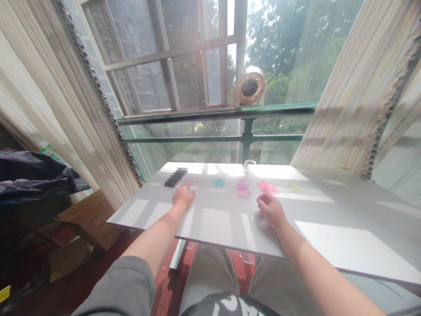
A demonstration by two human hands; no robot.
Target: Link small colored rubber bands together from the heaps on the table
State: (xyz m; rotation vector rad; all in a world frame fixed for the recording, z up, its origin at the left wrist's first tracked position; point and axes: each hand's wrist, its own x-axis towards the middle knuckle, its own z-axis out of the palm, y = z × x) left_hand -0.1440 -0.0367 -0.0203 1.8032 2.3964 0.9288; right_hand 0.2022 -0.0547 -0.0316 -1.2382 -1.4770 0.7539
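Note:
On the white table (210,224) lie several small loose heaps of fine coloured pieces, too blurred to name. My left hand (184,196) rests at the left with thumb and fingers apart, its fingertips by a pale pink heap (193,180). Close to that hand is a dark, pixelated flat object (176,177). Between my hands are a teal heap (218,182) and a purple heap (242,189). My right hand (270,208) has curled fingers, just in front of a bright pink heap (268,187); whatever they hold is hidden. Farther right lies a yellow heap (295,188).
A small clear glass bowl (250,166) stands at the table's back edge. Behind it are a green railing (213,139) and a round fan-like device (251,87). Curtains (342,109) hang on both sides. A cardboard box (95,219) sits on the floor at left.

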